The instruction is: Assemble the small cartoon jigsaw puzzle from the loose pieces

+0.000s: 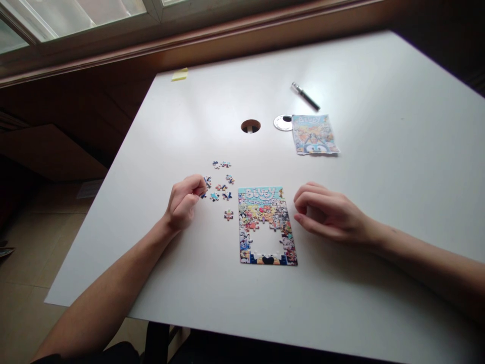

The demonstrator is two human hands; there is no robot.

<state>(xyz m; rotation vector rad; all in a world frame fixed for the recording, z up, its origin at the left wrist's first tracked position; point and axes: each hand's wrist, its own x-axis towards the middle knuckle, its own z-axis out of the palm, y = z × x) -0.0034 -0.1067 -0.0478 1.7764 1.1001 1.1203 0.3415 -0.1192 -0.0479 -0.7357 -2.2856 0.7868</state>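
Observation:
A jigsaw puzzle [265, 207] lies flat on the white table, its border and upper rows joined around a gap in the lower middle. Several loose puzzle pieces [227, 196] are scattered to its left, with a single piece [228, 215] closest to the puzzle's left edge. My left hand [185, 201] is closed in a pinch at the left side of the loose pieces; whatever its fingertips hold is hidden. Just right of the puzzle, my right hand [326, 211] rests on the table, fingers loosely curled, thumb apart from them, nothing visible inside.
Behind the puzzle lies a crumpled printed picture sheet [315, 135], overlapping a round silver cover [283, 122]. A cable hole [250, 126] opens in the tabletop. Farther back are a black marker [305, 96] and a yellow sticky note [179, 74] at the edge.

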